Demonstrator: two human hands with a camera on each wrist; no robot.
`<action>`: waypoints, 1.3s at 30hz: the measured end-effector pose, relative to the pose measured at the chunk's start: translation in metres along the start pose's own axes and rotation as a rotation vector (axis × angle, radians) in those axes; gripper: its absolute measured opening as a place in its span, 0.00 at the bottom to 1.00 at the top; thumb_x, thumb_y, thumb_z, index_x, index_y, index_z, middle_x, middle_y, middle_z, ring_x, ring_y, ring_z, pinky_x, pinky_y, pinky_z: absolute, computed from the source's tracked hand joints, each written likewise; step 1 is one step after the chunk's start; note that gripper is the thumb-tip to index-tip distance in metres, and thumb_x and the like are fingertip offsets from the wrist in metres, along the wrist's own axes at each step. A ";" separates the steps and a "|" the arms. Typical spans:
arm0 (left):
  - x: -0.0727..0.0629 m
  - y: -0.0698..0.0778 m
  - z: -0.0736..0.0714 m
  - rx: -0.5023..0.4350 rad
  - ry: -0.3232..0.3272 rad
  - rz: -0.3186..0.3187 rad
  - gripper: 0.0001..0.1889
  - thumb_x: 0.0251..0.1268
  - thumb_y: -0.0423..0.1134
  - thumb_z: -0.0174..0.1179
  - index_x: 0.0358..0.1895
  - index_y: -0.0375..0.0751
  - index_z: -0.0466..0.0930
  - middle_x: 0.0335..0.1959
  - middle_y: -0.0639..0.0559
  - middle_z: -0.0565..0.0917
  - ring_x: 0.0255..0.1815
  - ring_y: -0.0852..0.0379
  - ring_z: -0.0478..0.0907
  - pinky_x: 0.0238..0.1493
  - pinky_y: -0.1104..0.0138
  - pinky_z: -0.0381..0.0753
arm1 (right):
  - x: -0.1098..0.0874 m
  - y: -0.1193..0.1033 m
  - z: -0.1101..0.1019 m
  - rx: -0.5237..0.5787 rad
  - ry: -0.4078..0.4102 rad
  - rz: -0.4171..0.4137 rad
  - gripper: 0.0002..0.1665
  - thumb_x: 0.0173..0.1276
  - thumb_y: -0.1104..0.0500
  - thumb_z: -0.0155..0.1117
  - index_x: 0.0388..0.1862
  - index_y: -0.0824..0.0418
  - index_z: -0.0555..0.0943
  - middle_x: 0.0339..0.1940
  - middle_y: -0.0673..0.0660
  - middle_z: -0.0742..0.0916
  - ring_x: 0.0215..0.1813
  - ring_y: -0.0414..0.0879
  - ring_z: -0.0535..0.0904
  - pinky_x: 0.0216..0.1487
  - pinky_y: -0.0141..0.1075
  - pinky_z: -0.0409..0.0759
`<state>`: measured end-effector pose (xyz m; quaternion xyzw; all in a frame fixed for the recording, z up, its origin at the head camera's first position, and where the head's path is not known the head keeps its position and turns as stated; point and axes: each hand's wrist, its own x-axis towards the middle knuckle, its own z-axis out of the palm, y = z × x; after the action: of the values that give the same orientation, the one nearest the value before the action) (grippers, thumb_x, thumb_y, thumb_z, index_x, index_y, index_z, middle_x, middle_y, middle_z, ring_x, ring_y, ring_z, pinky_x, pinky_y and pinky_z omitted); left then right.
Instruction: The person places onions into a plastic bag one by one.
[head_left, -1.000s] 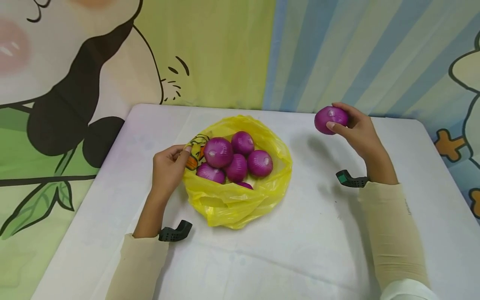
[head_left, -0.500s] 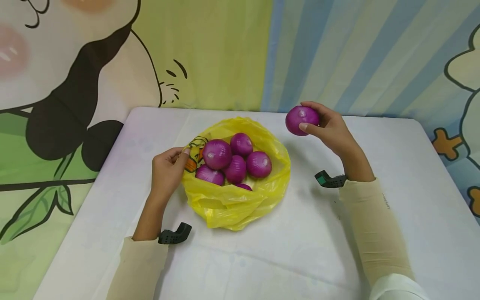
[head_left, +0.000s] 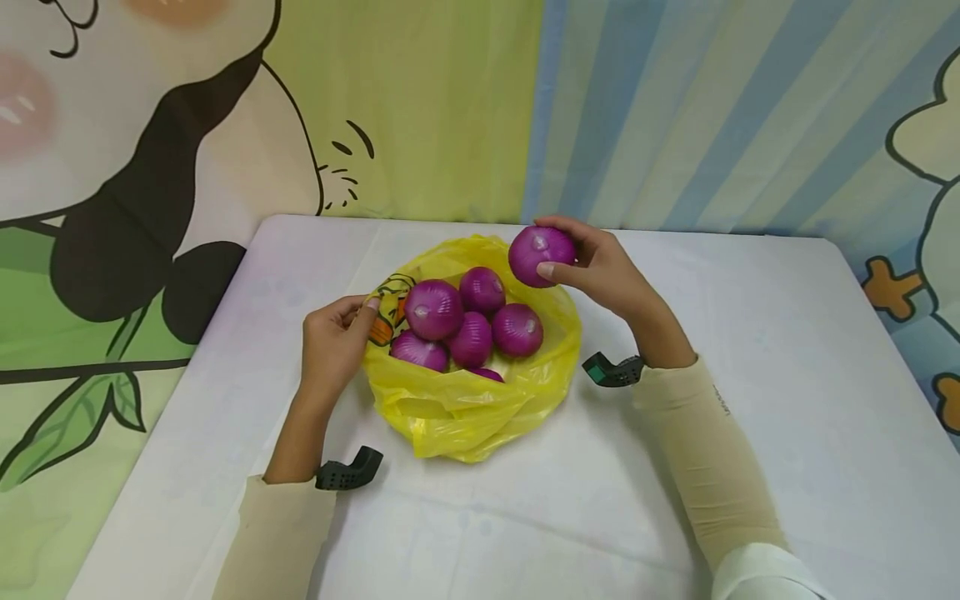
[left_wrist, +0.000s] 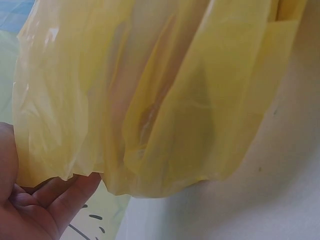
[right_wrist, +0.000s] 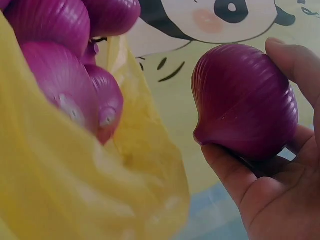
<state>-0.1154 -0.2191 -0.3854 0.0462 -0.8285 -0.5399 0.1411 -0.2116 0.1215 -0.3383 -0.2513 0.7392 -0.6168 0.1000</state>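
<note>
A yellow plastic bag (head_left: 480, 417) stands with its mouth spread wide, several purple onions (head_left: 434, 309) heaped inside. My left hand (head_left: 333, 346) pinches the bag's left rim between thumb and fingers; the left wrist view shows the bag's side (left_wrist: 165, 110) hanging from that hand (left_wrist: 45, 205). Above the bag's far right rim, my right hand (head_left: 611, 271) holds one purple onion (head_left: 542, 256), thumb on the near side. In the right wrist view this onion (right_wrist: 245, 102) is apart from the bag (right_wrist: 150, 165) and its onions (right_wrist: 62, 85).
Under the bag is a table with a white cover (head_left: 750, 333). A curtain with a cartoon panda and stripes (head_left: 645, 108) hangs behind its far edge. Each wrist carries a small black camera mount (head_left: 349, 468).
My right hand has carried its onion leftward from the table's right side to above the bag's far right rim. The left hand keeps its pinch on the bag, almost still.
</note>
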 end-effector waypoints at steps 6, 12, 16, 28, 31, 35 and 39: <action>0.000 0.001 -0.001 -0.005 -0.006 -0.011 0.19 0.70 0.50 0.58 0.44 0.34 0.86 0.31 0.43 0.86 0.25 0.58 0.80 0.25 0.74 0.78 | 0.009 0.000 0.021 0.030 -0.058 -0.046 0.33 0.65 0.65 0.67 0.69 0.63 0.70 0.61 0.61 0.76 0.57 0.55 0.76 0.53 0.42 0.79; -0.001 0.001 -0.002 -0.018 -0.005 -0.014 0.20 0.70 0.50 0.58 0.44 0.34 0.86 0.31 0.42 0.86 0.25 0.59 0.80 0.25 0.74 0.78 | 0.017 0.002 0.040 0.056 -0.128 -0.077 0.33 0.64 0.66 0.68 0.67 0.63 0.71 0.61 0.60 0.77 0.58 0.54 0.76 0.53 0.44 0.79; -0.001 0.000 -0.001 -0.013 -0.003 -0.033 0.21 0.69 0.52 0.58 0.44 0.34 0.86 0.31 0.42 0.86 0.27 0.57 0.80 0.28 0.73 0.80 | 0.019 0.005 0.047 0.042 -0.142 -0.066 0.32 0.64 0.67 0.68 0.67 0.63 0.71 0.61 0.59 0.77 0.57 0.53 0.76 0.54 0.43 0.78; 0.000 0.001 -0.001 -0.012 0.002 -0.025 0.20 0.70 0.50 0.59 0.44 0.34 0.86 0.33 0.41 0.86 0.27 0.57 0.81 0.27 0.73 0.80 | 0.023 0.018 0.057 0.059 -0.155 -0.035 0.37 0.63 0.66 0.69 0.70 0.64 0.67 0.68 0.59 0.71 0.62 0.52 0.73 0.58 0.45 0.75; 0.000 0.000 -0.002 -0.009 0.001 -0.027 0.21 0.69 0.51 0.59 0.44 0.34 0.86 0.32 0.42 0.86 0.27 0.56 0.81 0.26 0.73 0.80 | 0.022 0.017 0.059 0.035 -0.191 -0.017 0.40 0.63 0.68 0.67 0.73 0.66 0.62 0.72 0.62 0.67 0.65 0.52 0.70 0.61 0.44 0.73; 0.001 -0.001 -0.001 -0.007 0.002 -0.025 0.21 0.69 0.51 0.59 0.43 0.34 0.86 0.31 0.42 0.86 0.27 0.56 0.81 0.26 0.72 0.80 | 0.016 0.004 0.060 0.024 -0.212 -0.031 0.41 0.64 0.70 0.65 0.73 0.69 0.59 0.73 0.67 0.64 0.65 0.55 0.69 0.64 0.44 0.70; 0.001 -0.001 0.000 -0.012 0.012 -0.025 0.21 0.69 0.51 0.59 0.42 0.33 0.86 0.30 0.42 0.85 0.26 0.56 0.80 0.25 0.73 0.79 | 0.009 -0.003 0.057 0.000 -0.209 -0.085 0.40 0.64 0.71 0.64 0.72 0.71 0.59 0.72 0.70 0.64 0.66 0.58 0.68 0.65 0.45 0.68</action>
<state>-0.1167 -0.2198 -0.3857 0.0589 -0.8238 -0.5463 0.1395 -0.1924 0.0675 -0.3464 -0.3456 0.7133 -0.5909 0.1502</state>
